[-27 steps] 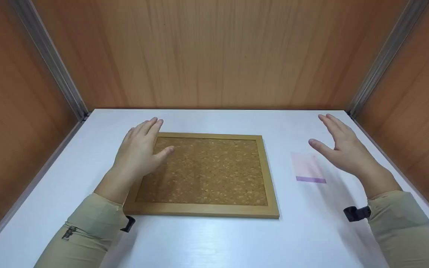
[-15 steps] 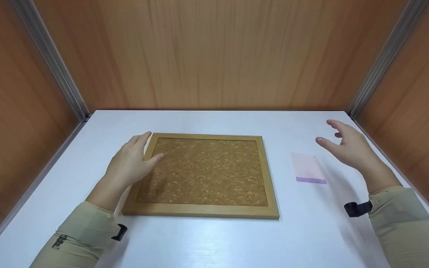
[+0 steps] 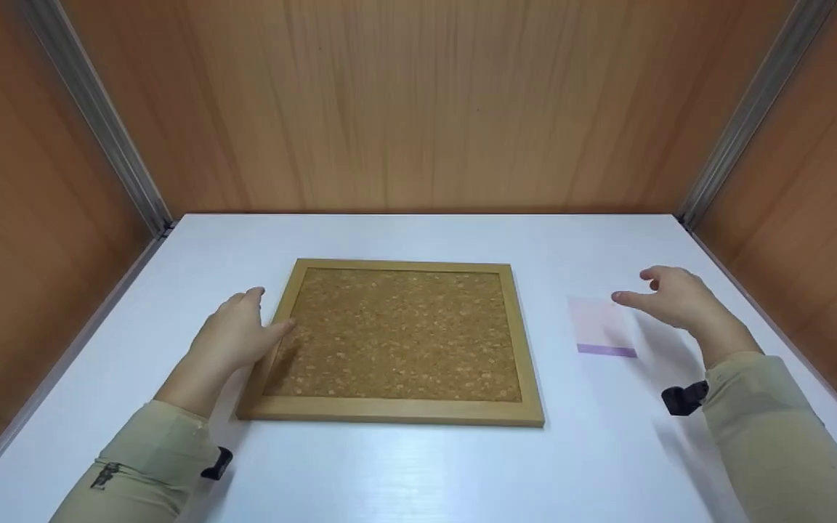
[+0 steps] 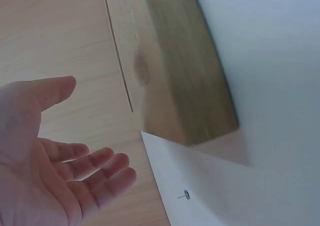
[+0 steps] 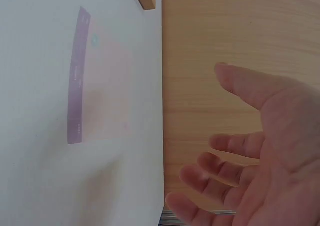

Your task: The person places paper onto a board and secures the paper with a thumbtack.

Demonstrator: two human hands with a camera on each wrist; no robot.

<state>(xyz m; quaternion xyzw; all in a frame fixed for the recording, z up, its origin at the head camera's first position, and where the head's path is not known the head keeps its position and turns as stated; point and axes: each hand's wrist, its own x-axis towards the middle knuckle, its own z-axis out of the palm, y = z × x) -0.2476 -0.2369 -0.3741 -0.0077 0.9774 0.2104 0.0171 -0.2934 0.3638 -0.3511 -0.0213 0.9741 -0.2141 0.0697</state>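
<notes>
I've lowered my left hand [image 3: 233,335] near the board [image 3: 404,335], right hand [image 3: 681,299] near the note [image 3: 597,324]; both loosely spread, holding nothing yet.

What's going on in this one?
A person has both hands out over a white table, holding nothing. The left hand hovers by the left edge of a framed corkboard; the left wrist view also shows a small tack on the table. The right hand is beside a pale pink sheet with a purple strip.
</notes>
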